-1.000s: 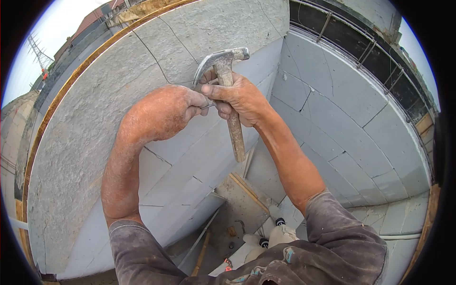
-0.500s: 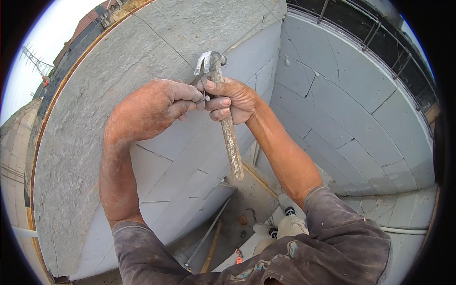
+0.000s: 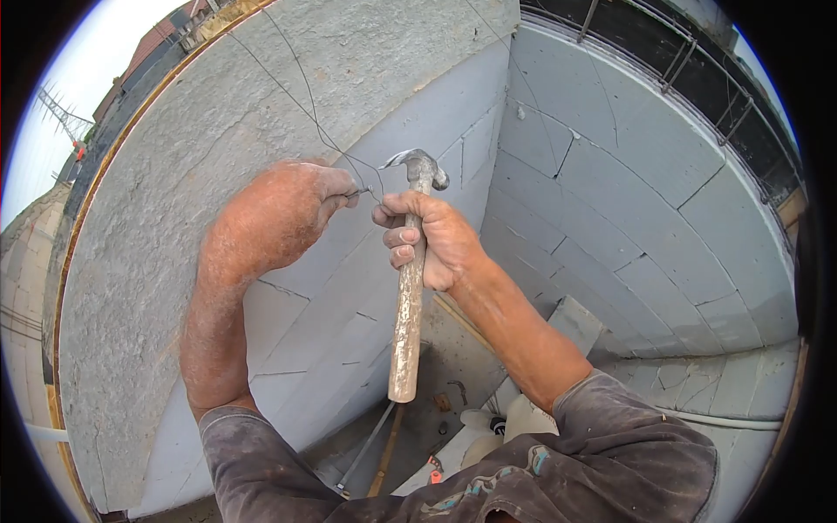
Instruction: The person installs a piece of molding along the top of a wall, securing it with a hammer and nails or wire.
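My right hand is wrapped round the wooden handle of a claw hammer. The hammer's metal head points up, and its worn handle hangs down. Close by on the left, the fingertips of my left hand pinch a small nail, its head poking out to the right. A thin dark wire comes down from the upper left and curls between both hands, reaching the right fingertips. Whether the wire is held there or only touches them, I cannot make out.
A rough grey plastered surface spans the left, with a pale block wall below it. Another grey block wall stands at the right. Down on the floor lie a wooden strip, a metal rod and an orange-handled item.
My right hand has drawn slightly down and right, away from my left fingers, and the hammer has turned more upright. The wire now shows as a slack loop between the hands.
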`<state>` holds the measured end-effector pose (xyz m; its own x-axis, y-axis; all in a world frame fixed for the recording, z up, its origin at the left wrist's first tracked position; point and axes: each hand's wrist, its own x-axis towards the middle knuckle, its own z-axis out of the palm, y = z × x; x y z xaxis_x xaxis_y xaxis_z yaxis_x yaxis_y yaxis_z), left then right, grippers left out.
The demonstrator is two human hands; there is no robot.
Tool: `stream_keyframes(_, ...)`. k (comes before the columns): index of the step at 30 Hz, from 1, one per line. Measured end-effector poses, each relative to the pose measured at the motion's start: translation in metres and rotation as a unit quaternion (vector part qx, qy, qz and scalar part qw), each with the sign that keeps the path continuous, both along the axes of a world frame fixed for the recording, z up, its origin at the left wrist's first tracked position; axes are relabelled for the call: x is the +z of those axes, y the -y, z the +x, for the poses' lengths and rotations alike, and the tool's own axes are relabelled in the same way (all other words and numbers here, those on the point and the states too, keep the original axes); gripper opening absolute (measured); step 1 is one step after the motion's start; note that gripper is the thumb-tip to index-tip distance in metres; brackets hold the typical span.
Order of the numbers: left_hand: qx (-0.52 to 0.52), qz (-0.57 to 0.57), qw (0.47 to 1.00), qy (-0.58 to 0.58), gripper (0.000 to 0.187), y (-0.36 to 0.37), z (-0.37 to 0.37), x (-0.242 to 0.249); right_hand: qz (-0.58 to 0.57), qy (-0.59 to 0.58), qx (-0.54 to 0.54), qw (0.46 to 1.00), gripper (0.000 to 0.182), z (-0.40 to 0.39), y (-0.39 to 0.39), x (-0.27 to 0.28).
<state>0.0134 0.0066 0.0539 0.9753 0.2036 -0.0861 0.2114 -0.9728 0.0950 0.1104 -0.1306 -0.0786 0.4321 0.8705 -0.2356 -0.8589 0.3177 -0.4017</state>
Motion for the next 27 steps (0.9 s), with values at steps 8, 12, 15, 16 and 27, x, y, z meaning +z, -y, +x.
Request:
stream_keyframes(8,-0.026,0.030,0.997,0.061,0.022,-0.005,0.002,-0.012,0.138,-0.080,-0.102,0.982,0.013,-0.065,0.008,-0.003)
stream_keyframes(12,-0.042,0.000,0.995,0.086,0.023,-0.003,0.002,-0.010,0.091,0.099,-0.141,0.981,0.016,-0.054,0.017,-0.009)
stream_keyframes(15,0.012,-0.036,0.993,0.112,0.022,0.002,0.004,-0.008,0.043,0.138,-0.161,0.976,0.019,-0.037,0.023,-0.020)
stream_keyframes(16,0.032,-0.033,0.992,0.117,0.021,0.004,0.004,-0.007,0.026,0.150,-0.157,0.976,0.021,-0.033,0.029,-0.029)
stream_keyframes(27,0.020,0.035,0.992,0.118,0.017,-0.001,0.001,0.001,-0.427,0.258,0.135,0.856,0.038,-0.100,0.201,-0.191)
